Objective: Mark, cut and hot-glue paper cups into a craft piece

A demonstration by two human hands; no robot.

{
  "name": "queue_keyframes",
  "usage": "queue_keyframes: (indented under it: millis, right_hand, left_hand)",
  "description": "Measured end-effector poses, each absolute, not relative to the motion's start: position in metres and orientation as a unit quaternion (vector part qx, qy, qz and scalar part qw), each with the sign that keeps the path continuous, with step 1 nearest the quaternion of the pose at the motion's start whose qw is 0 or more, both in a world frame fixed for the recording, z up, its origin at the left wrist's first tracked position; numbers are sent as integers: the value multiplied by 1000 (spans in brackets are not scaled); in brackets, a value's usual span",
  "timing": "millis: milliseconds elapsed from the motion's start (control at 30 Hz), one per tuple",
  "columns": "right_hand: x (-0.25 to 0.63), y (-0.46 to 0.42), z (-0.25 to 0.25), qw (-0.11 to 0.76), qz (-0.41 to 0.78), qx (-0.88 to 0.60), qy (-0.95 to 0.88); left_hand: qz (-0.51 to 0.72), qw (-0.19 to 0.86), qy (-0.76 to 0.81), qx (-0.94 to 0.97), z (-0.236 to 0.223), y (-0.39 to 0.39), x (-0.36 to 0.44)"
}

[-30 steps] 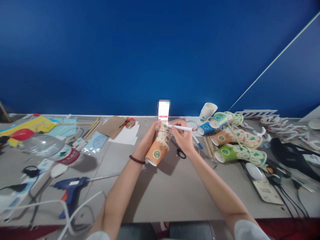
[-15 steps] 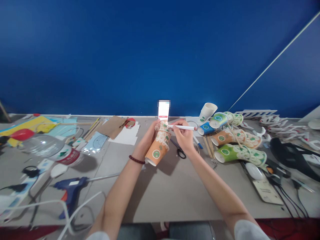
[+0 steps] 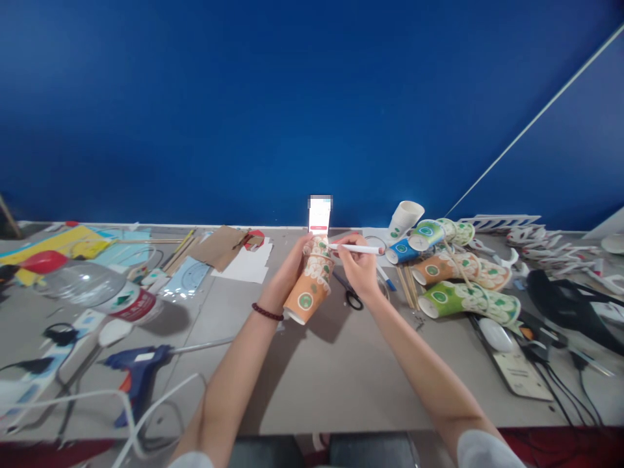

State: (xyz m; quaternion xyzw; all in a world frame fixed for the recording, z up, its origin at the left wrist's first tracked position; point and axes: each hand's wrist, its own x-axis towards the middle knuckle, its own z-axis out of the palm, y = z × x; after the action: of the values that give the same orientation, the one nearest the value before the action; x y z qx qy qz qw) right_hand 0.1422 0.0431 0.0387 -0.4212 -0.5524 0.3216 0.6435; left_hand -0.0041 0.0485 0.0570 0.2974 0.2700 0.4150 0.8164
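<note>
Held in my left hand (image 3: 291, 261) is a joined pair of orange paper cups (image 3: 308, 294), tilted, with its round base toward me. My fingers wrap its far end, partly hidden. My right hand (image 3: 358, 265) pinches a white marker (image 3: 358, 248) with a reddish end pointing right; its other end meets the cups near the far rim, though I cannot tell if it touches. Right behind the cups a lit phone (image 3: 319, 214) leans upright at the wall. Scissors (image 3: 353, 298) with dark handles lie below my right hand.
At right lie more joined paper cups (image 3: 441, 302) and a standing white cup (image 3: 404, 218). A computer mouse (image 3: 494, 333) sits near them. To the left are a blue glue gun (image 3: 139, 370), a plastic bottle (image 3: 92, 286), a power strip (image 3: 58, 364) and cardboard (image 3: 219, 247). A blue wall (image 3: 312, 110) rises behind.
Almost nothing differs. Both hands keep their hold, and the cups and marker have shifted only very slightly.
</note>
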Motion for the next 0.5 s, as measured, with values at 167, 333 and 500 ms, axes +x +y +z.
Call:
queue_keyframes:
  millis: [167,333,500]
  right_hand:
    - [142,41,41,616,293,-443,-583]
    - [142,41,42,611,284,-443,-591]
    - [142,42,41,627,316,-429,-568]
  left_hand:
    - [413,816,278,293,58,47,-4]
    - [407,815,282,300,59,46,-5]
    - [418,813,274,298,56,50,-3]
